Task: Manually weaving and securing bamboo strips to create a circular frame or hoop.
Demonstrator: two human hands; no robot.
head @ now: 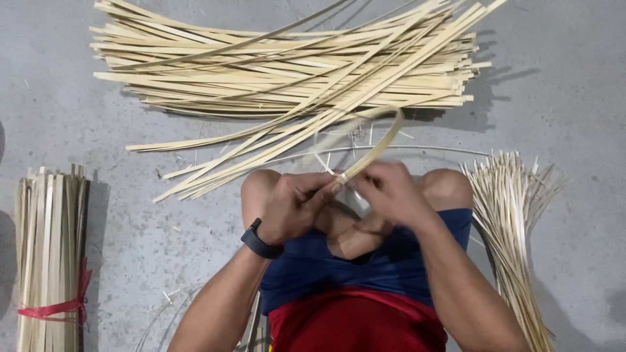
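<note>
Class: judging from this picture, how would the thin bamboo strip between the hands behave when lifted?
The bamboo strip curls into a loop without snapping, so probably springy. It looks thin, likely light. The left hand and right hand pinch it.

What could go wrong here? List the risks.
1. The strip is bent into a tight loop between the left hand and right hand; it may crack or spring loose.
2. Both hands pinch thin split edges bare, so splinters or cuts seem possible.
3. Long strips from the pile trail toward the knees and could snag the loop.
</note>
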